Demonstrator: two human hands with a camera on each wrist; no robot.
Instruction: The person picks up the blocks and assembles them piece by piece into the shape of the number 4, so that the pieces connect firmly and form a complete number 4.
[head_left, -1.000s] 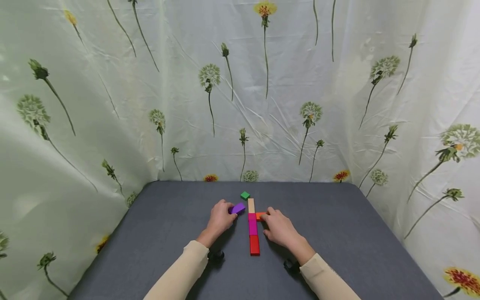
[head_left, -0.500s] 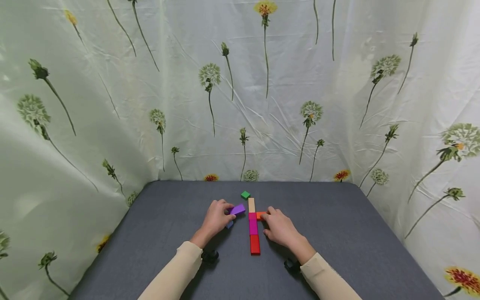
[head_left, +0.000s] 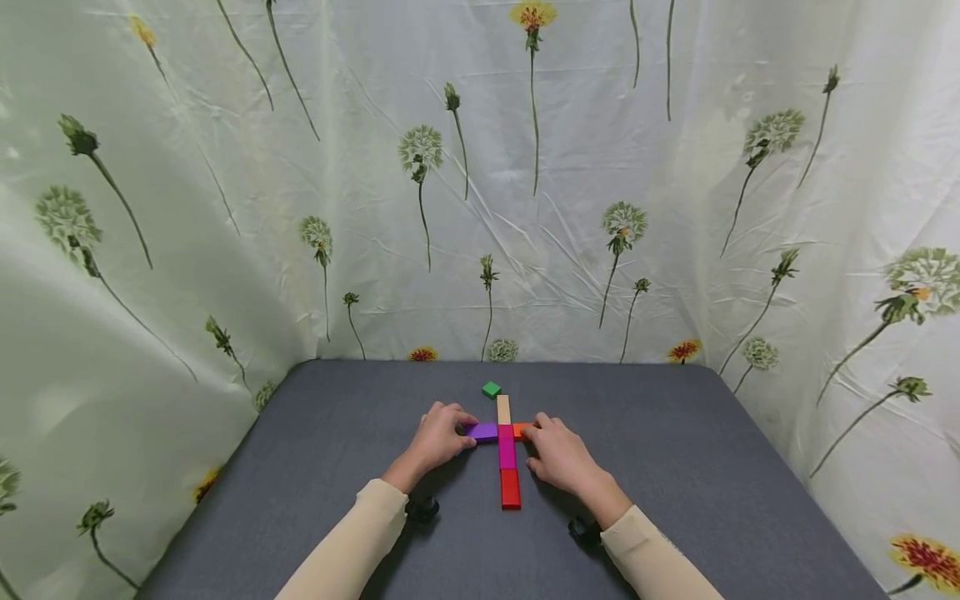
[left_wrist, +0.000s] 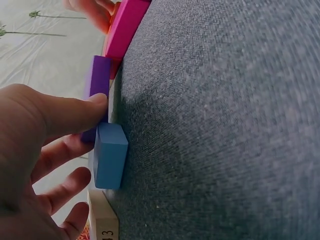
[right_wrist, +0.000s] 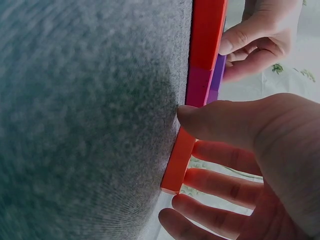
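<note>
My left hand pinches a purple block between thumb and fingers, its end against a magenta block. On the opposite side, my right hand holds an orange block with the thumb on one side and fingers on the other. A tan block stretches away from the magenta one, and a red block extends toward me, so the blocks form a cross. Under the left hand, the left wrist view shows a blue block and a pale wooden block with printed digits.
Beyond the tan block lies a small green block. Everything rests on a dark grey table. A pale curtain with a dandelion print hangs along the table's back and sides.
The purple block was tilted and apart from the row; my left hand has straightened it and brought it against the magenta block. My right hand has stayed at the orange block.
</note>
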